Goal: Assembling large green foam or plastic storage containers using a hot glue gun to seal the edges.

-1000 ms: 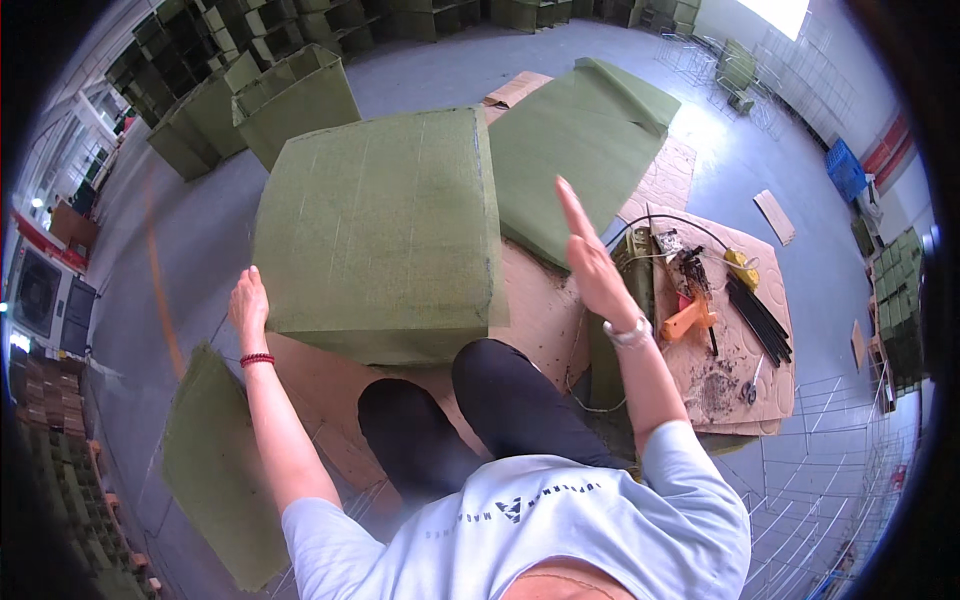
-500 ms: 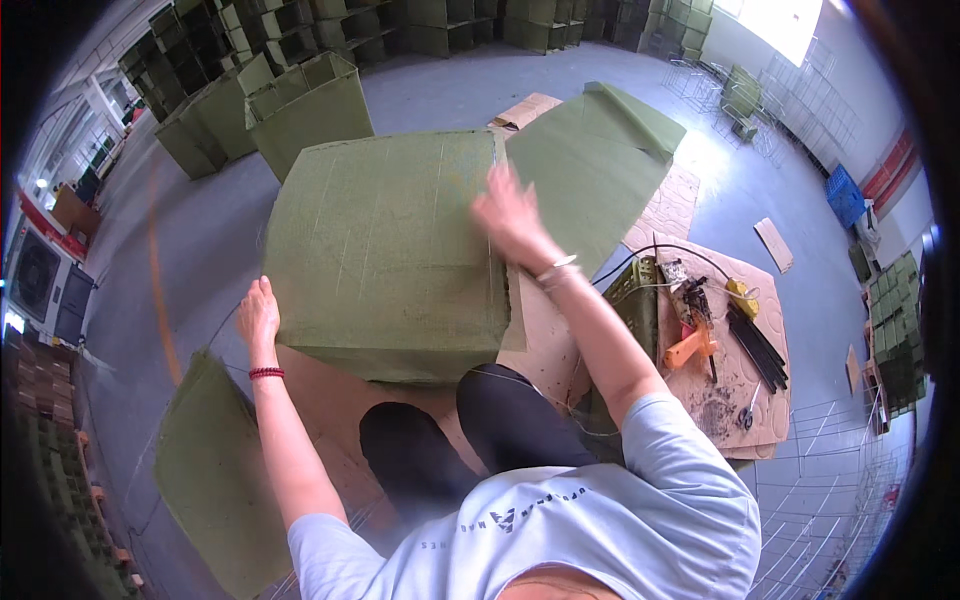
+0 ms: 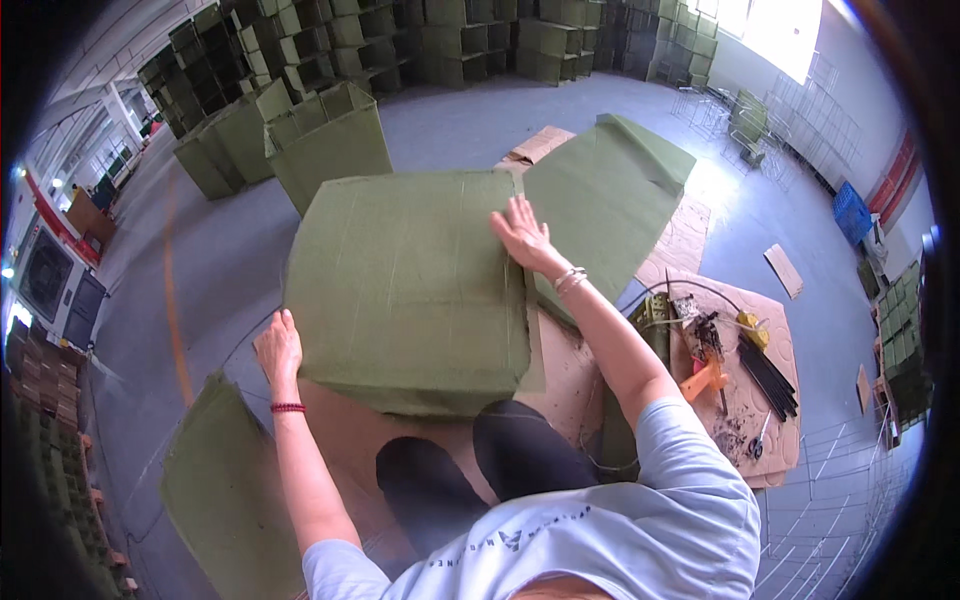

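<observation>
A large olive-green fabric-covered box (image 3: pixel 405 285) stands on the floor in front of my knees. My right hand (image 3: pixel 520 232) lies flat with fingers spread on the box's top near its far right edge. My left hand (image 3: pixel 278 345) presses against the box's lower left side, fingers apart; a red band circles that wrist. Neither hand grips anything.
A flat green sheet (image 3: pixel 605 200) lies beyond the box on the right, another green sheet (image 3: pixel 225 495) at my lower left. Brown cardboard (image 3: pixel 745 385) on the right carries tools, black rods and an orange tool. Open green boxes (image 3: pixel 330 140) and stacked ones fill the back.
My right hand came down from the air at the right and now rests on the box top. The left hand stays at the box's left side.
</observation>
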Motion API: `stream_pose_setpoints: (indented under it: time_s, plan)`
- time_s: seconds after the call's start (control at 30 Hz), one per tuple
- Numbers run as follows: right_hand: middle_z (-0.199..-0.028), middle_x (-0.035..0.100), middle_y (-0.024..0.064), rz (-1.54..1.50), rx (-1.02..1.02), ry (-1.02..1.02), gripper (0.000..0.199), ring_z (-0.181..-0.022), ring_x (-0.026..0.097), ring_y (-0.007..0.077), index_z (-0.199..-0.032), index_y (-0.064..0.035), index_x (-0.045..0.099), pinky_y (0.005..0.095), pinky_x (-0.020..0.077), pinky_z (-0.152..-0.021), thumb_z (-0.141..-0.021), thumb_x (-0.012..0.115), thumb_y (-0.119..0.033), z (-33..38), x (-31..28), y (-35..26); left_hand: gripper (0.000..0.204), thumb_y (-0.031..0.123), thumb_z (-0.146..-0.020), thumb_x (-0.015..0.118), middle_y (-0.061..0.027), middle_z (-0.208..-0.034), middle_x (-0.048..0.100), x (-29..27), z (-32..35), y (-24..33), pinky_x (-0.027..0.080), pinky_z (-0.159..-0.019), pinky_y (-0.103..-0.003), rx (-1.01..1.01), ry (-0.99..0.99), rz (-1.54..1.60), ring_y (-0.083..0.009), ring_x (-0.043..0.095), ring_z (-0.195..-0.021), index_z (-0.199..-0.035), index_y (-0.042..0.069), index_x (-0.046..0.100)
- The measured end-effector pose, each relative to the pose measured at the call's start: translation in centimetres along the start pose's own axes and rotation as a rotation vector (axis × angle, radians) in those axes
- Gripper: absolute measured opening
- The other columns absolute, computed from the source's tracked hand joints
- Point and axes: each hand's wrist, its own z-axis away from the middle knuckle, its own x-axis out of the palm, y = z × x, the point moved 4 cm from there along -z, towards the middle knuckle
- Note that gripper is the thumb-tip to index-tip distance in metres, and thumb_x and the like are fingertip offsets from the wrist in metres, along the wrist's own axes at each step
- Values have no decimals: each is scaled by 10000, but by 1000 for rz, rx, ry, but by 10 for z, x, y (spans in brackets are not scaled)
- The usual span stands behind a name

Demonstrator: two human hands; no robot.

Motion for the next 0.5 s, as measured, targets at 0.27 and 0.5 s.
stream_pose_setpoints:
  time_s: [0.27,0.5]
  plan:
    - [-1525,72,158,96,113,-18,805,-1413,25,304,-1465,-115,162,505,18,-1116,-875,361,-625,-40,48,-21,481,362,-944,317,-267,-873,616,-17,17,-26,452,-715,-506,31,-35,43,-419,607,-818,-891,-16,610]
    - [-1530,77,134,433,-16,322,889,-1410,63,312,-1452,-48,164,561,78,-1098,-857,277,-698,-90,-35,-11,406,357,-956,344,-195,-780,649,-15,23,9,497,-694,-476,-6,86,103,-361,637,-763,-899,40,592]
